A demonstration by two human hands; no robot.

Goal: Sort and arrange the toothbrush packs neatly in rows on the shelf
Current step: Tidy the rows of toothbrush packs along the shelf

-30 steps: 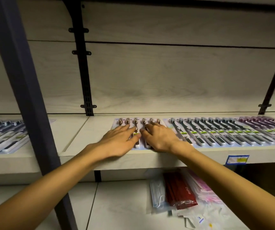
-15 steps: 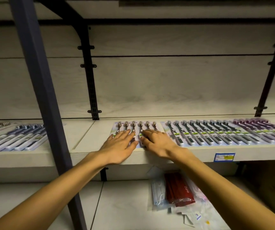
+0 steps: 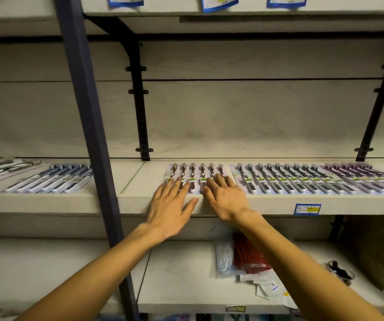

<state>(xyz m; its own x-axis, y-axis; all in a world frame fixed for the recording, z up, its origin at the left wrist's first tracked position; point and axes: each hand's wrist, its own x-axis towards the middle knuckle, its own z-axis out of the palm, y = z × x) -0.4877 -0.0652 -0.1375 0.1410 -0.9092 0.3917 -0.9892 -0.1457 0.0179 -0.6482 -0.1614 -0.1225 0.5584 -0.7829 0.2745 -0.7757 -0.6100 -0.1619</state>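
shelf [image 3: 267, 202]: both hands flat, fingers [image 3: 181, 185] over toothbrush packs [image 3: 193, 176].

Both hands slid back toward the lower frame. Left hand [image 3: 171, 210], which had lain flat on the row of rose-gold-headed toothbrush packs [image 3: 196, 178] at frame centre, came off the pale wooden shelf [image 3: 267, 202]; only its straight fingertips overlapped the packs' near ends, thumb over the front lip. Right hand [image 3: 227, 200] retreated less, fingers flat on the packs. View tilted up: blue-edged price labels [image 3: 218, 2] appeared along the top edge.
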